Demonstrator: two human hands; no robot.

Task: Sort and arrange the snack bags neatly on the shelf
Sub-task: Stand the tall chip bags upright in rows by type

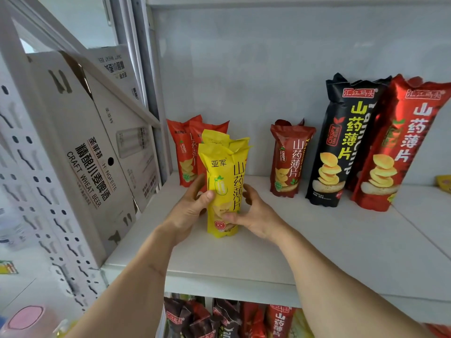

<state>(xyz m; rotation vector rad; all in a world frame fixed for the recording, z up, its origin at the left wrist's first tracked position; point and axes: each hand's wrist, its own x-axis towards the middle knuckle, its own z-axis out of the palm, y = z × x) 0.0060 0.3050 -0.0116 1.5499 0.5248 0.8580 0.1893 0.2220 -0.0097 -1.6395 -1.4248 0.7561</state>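
A white laminate shelf (pixel 341 240) carries upright snack bags. Left of it lean large white cardboard beer cartons (pixel 80 154). At the right stand a tall glossy red chip bag (pixel 400 147) and a tall black chip bag (pixel 341 142), touching; a smaller dark red bag (pixel 289 159) stands near them. Two orange-red bags (pixel 188 147) stand at the back left. Just before them, the yellow foil snack bag (pixel 223 181) stands on the shelf, the left hand (pixel 188 211) and right hand (pixel 253 215) each with its grip grasping the bag's lower sides.
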